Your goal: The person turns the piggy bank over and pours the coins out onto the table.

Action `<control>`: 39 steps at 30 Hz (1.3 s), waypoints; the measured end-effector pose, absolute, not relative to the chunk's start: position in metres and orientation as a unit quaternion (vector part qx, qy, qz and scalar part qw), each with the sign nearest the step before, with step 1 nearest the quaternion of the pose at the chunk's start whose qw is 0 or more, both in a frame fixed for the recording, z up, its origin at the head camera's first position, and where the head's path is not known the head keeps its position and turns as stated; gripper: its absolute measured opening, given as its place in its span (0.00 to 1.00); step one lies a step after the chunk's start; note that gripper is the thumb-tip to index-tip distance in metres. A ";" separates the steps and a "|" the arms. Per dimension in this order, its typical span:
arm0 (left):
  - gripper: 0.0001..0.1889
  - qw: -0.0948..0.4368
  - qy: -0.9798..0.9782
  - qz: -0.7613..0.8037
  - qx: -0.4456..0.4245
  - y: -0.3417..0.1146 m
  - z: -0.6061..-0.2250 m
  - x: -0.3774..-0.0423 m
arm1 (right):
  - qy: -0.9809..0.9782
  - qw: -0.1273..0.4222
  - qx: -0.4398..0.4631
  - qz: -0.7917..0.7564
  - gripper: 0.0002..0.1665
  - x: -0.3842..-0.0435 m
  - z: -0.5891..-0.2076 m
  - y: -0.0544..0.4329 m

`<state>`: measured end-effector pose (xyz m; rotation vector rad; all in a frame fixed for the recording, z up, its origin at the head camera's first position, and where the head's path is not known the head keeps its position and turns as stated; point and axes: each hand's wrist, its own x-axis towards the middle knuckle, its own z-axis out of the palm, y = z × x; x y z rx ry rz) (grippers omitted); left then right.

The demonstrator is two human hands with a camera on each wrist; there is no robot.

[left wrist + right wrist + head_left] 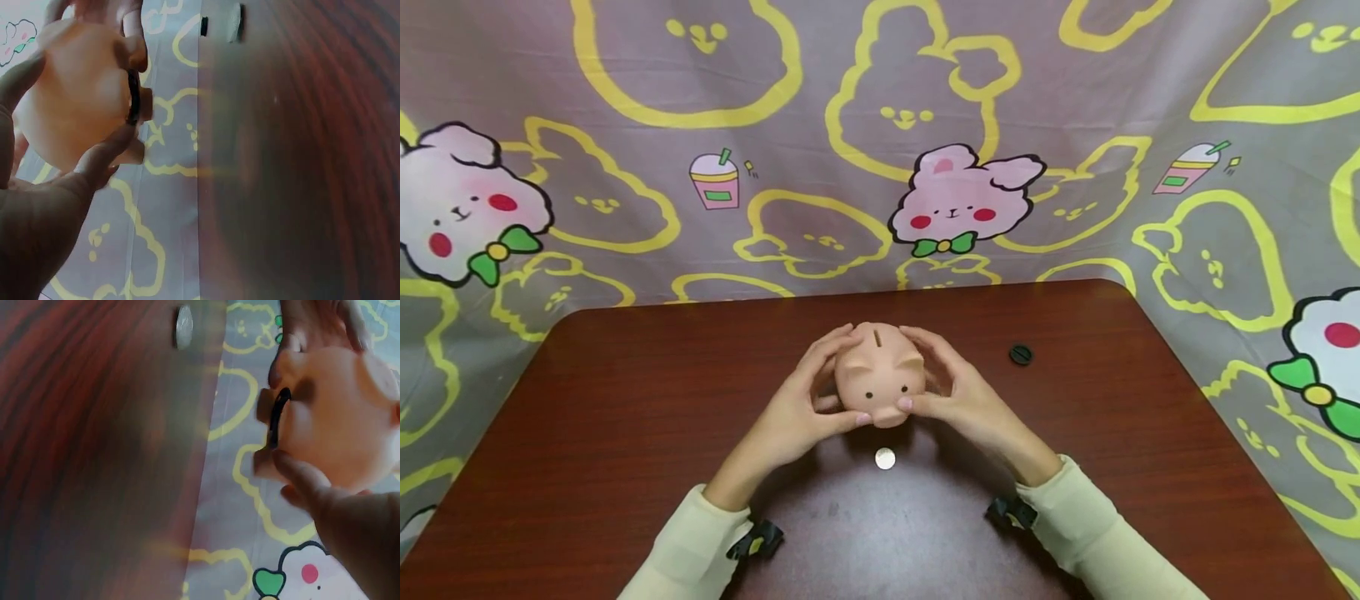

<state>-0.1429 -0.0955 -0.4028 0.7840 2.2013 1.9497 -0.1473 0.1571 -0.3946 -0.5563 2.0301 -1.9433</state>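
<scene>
A pink piggy bank (880,371) faces me, with the coin slot (878,338) on its back showing. My left hand (797,414) grips one side, its thumb beside the snout. On the other side my right hand (976,408) holds it too, thumb tip at the snout. In both wrist views the piggy bank (75,94) is up off the table, and a dark curved band (279,417) shows at its underside near the stubby feet. A silver coin (885,458) lies flat on the table in front of the snout.
A round black plug (1021,355) with a groove across it lies on the dark wood table (647,417), right of the piggy bank. Behind the table hangs a cloth (820,158) printed with cartoon rabbits and drinks. Dark straps (756,540) sit at both wrists.
</scene>
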 end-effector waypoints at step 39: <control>0.41 0.064 0.722 0.643 0.247 -0.093 -0.400 -0.139 | 0.746 0.031 -0.203 -0.634 0.44 -0.142 -0.402 0.159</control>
